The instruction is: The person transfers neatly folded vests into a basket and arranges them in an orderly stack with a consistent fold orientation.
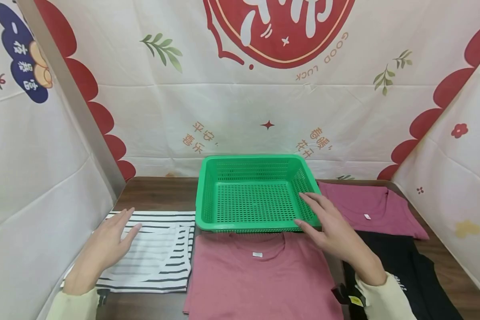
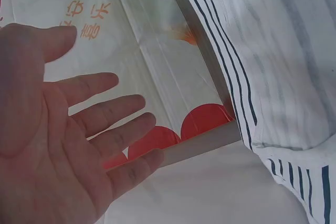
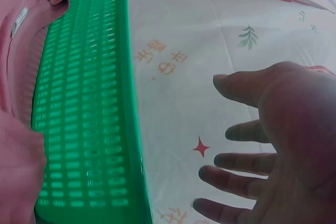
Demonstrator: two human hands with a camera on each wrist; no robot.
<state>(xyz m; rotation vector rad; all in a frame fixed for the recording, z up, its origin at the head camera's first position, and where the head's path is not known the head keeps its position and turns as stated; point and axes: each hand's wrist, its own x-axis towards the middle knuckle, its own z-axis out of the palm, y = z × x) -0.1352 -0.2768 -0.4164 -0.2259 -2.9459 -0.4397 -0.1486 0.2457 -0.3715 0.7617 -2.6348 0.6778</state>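
Note:
My left hand (image 1: 106, 244) hovers over a folded black-and-white striped shirt (image 1: 160, 249), its fingers fairly straight and holding nothing. In the left wrist view the left palm (image 2: 63, 145) shows bare, with the fingers spread. On the other side, my right hand (image 1: 336, 231) is above the right front corner of a green plastic basket (image 1: 256, 224); the right wrist view shows its fingers (image 3: 231, 179) apart and nothing in them. No clothes lie in the basket. A pink T-shirt (image 1: 260, 280) lies flat in front of it, neckline toward the basket.
Right of the basket lies a second pink T-shirt (image 1: 364, 209), with a black garment (image 1: 404, 271) nearer me. Printed white cloth (image 1: 240, 111) hangs behind the wooden table (image 1: 160, 191) and along both sides. A grey post (image 1: 80, 98) stands at the left.

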